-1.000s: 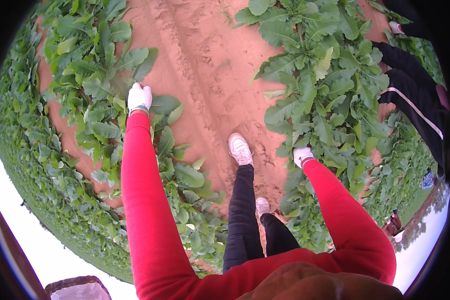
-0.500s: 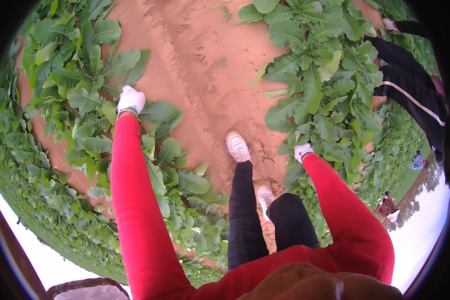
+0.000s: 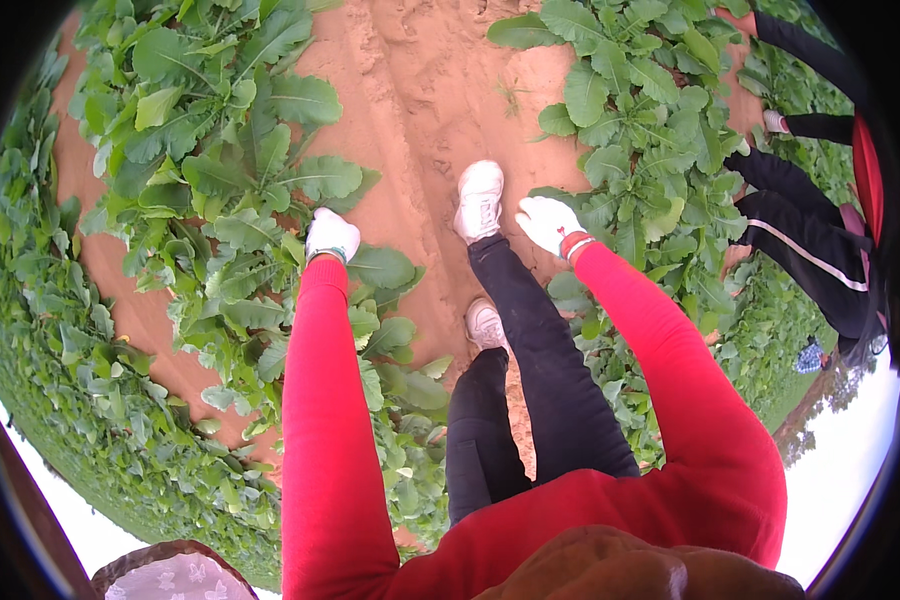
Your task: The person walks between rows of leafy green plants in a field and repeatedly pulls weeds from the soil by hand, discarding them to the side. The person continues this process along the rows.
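Note:
My left hand (image 3: 332,235), in a white glove, is closed at the inner edge of the left row of leafy green plants (image 3: 255,170). Broad leaves surround it, and whatever its fingers hold, if anything, is hidden. My right hand (image 3: 548,224), also white-gloved, hangs over the bare soil beside the right row of leafy plants (image 3: 620,150). Its fingers are loosely bent and somewhat apart, with nothing visible in them. Red sleeves cover both arms.
My white shoes (image 3: 481,195) stand one ahead of the other on the reddish soil path (image 3: 410,120) between the rows. Beyond the right row, a person in dark trousers (image 3: 800,265) with a light stripe bends over. At lower left is a patterned pale fabric item (image 3: 175,575).
I have stepped forward, with the other foot now leading. My right hand has left the right row's leaves and moved forward and inward. My left hand has shifted right and slightly nearer.

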Demonstrator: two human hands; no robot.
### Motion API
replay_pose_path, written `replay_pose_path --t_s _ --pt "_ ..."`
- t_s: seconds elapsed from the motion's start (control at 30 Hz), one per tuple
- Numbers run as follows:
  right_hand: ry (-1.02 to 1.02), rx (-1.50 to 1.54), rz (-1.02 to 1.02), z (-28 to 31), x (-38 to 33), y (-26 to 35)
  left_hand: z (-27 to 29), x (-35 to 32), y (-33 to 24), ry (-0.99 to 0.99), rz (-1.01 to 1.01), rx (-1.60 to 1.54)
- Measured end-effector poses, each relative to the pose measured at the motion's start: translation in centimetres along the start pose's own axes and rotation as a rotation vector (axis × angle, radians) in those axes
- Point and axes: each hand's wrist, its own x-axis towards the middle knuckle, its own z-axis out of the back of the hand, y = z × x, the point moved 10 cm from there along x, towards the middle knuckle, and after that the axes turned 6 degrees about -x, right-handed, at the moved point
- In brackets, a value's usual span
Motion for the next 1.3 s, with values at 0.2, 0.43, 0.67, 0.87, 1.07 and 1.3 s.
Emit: replay_pose_path --t_s 0.2,0.43,0.67,0.87,1.07,1.3 --pt "-0.203 -0.325 -0.188 7.6 16.3 -0.9 0.5 -0.9 -0.5 0.03 0.016 0.011" --pt "0.052 -0.579 -0.108 6.2 19.9 -3.7 0.3 -0.9 -0.6 0.067 0.009 0.018" --pt "0.149 0.422 0.134 7.3 14.9 4.4 0.2 -0.9 -0.7 0.078 0.016 0.003" --pt "-0.26 0.6 -0.365 13.1 12.1 -8.3 0.0 -0.7 -0.5 0.073 -0.005 0.004" --pt "0.16 0.104 -0.454 14.6 9.7 -14.9 -0.6 -0.2 0.1 0.064 0.003 0.044" --pt "0.288 0.278 -0.595 15.3 7.1 -16.7 -1.0 0.1 0.3 0.062 -0.013 0.057"
